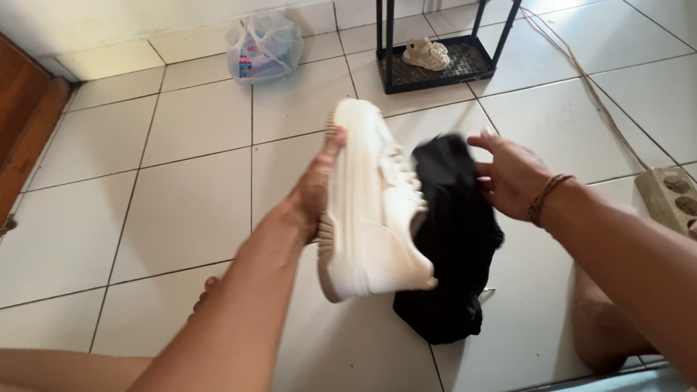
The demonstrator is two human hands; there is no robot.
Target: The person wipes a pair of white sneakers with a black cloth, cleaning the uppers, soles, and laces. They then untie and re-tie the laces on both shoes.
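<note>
Fingers of the left hand (pixel 314 190) grip one white shoe (pixel 374 207) (held on its side above the floor tiles (pixel 181 210)); the right hand (pixel 512 178) clutches one black cloth (pixel 454 239) beside it.

We see everything through one head-worn camera, looking steeply down and forward over both forearms. It sits close to the left hand (pixel 314 190) and right hand (pixel 512 178), which fill the middle of the frame. Beyond the hands the white tiled floor (pixel 181 218) stretches to the wall. No second view overlaps.
</note>
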